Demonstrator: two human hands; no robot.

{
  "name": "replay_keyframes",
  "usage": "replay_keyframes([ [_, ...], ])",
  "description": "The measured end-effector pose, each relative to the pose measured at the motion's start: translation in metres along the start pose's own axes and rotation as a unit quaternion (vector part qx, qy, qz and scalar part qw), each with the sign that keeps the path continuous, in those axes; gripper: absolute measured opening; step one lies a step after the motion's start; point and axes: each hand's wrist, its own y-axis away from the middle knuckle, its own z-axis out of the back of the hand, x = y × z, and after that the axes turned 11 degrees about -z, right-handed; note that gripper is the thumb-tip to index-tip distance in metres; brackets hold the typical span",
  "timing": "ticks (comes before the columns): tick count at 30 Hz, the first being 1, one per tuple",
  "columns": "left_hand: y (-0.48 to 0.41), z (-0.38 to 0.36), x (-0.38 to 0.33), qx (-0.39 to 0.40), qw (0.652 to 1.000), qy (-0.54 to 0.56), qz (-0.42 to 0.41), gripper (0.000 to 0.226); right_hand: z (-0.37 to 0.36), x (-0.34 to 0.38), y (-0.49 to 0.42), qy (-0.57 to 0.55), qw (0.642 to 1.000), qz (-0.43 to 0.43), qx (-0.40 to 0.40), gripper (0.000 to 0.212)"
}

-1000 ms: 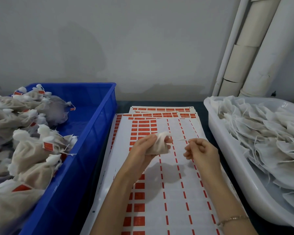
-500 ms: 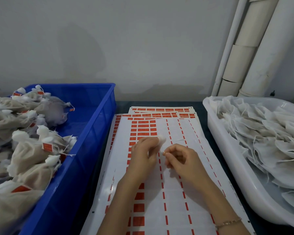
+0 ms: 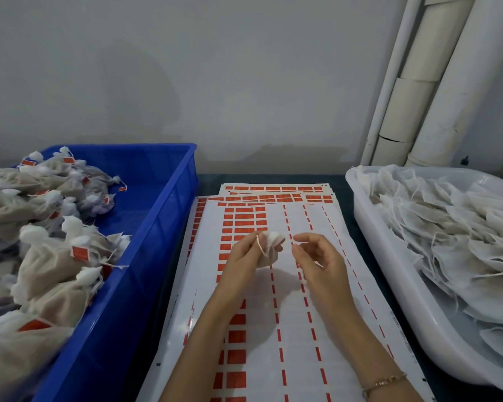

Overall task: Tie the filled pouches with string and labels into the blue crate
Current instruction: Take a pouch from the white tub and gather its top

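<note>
**Pouch held over the label sheet, knot not yet drawn tight**

The pouch (image 3: 272,245) is gripped at its gathered neck by the left hand (image 3: 241,264), above the far half of the label sheet (image 3: 291,329). A loop of string (image 3: 260,247) is draped over the left fingers. Its free end appears to be pinched between thumb and forefinger of the right hand (image 3: 320,264), though the strand there is very thin. The blue crate (image 3: 157,227), heaped with tied pouches, lies left of the sheet, and the white tub (image 3: 389,285) of untied ones lies right of it. If the string is pulled before the loop is seated round the neck, it could slip off. Too hard a tug could snap it or open the pouch, and filling would be spilled over the sheet.
</note>
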Motion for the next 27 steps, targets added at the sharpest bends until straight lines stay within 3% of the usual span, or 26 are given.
replay_keyframes([
  [4,-0.0001,0.0001,0.0028,0.037,0.996,0.071,0.036,0.034,-0.0069,-0.0004,0.0009,-0.001,0.997,-0.064,0.052,0.023],
  [10,-0.0006,0.0009,0.0071,0.06,0.994,0.022,0.084,0.02,-0.0047,0.0004,0.0014,-0.037,0.993,-0.1,0.053,0.019],
  [15,-0.0019,0.0033,0.0063,0.043,0.99,0.056,0.124,0.009,-0.0013,-0.0005,-0.0014,-0.081,0.988,-0.124,0.04,0.018],
  [19,-0.0032,0.0051,0.005,0.029,0.977,0.13,0.167,0.016,0.0003,-0.003,0.0001,-0.035,0.996,-0.07,0.031,0.018],
  [22,-0.004,0.0067,0.0032,0.013,0.962,0.196,0.187,0.009,-0.0031,-0.0052,0.0013,0.016,1.0,0.003,0.02,0.016],
  [27,-0.0033,0.0081,0.0035,-0.017,0.948,0.241,0.208,0.01,-0.0069,-0.0082,0.0024,0.15,0.978,0.139,-0.029,0.023],
])
